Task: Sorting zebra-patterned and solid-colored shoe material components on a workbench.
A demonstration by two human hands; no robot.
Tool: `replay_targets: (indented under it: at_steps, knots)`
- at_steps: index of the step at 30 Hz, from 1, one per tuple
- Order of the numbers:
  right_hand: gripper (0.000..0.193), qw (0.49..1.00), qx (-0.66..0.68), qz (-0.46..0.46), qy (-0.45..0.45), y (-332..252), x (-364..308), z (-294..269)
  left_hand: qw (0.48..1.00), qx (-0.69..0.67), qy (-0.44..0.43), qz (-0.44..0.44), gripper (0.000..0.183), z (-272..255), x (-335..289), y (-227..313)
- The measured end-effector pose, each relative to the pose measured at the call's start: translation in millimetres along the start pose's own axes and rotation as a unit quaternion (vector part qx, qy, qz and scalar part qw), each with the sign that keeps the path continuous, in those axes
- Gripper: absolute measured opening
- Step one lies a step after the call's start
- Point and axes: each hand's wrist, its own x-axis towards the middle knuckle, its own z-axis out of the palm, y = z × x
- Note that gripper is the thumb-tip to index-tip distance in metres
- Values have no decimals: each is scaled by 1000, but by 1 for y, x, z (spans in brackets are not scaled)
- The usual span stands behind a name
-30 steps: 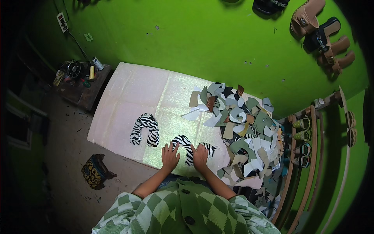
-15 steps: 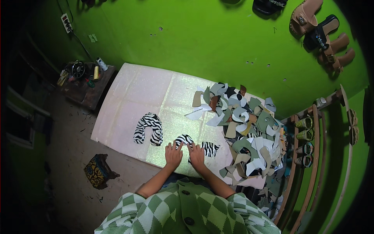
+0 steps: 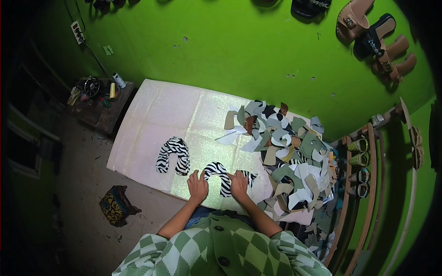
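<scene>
So both hands were down on the pale, shimmery surface [image 3: 147,110], on either side of a curved zebra-print piece [image 3: 214,169]. It sat near the edge closest to the wearer, arch pointing away. The left hand [image 3: 198,186] was palm down, fingertips at the left side of the curve. The right hand [image 3: 239,185] was on the other side, index finger reaching to the piece's right edge. Honestly couldn't tell if either grip was pinching the material or just resting on it; the fingers looked mostly straight.

A smaller zebra-print scrap [image 3: 252,178] poked out beside the right hand, partly hidden by it. Over to the left, well apart from the scrap, lay some zebra-print U-shapes [image 3: 173,152], seemingly stacked.

The right end of the surface was buried under a messy scrap pile [image 3: 294,156] in grey, green, white, tan and brown. Beyond that, a wooden rack [image 3: 372,156] held shoes, and sandals [image 3: 352,20] hung on the bright green wall [image 3: 239,50]. Far left, a dark stand [image 3: 99,115] carried a yellow spool [image 3: 113,90] among other bits.
</scene>
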Motion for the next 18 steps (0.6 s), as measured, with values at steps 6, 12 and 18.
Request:
replay_targets:
  at_steps: [6,12,18]
  knots:
    - [29,977,215,10,-17,14,15,7,984,-132,9,-121,46,8,8,2]
    - [38,960,260,91,43,4,15,30,972,-154,-8,-176,44,22,17,4]
    - [31,948,303,94,29,9,15,51,942,-263,-59,-200,31,35,27,-26]
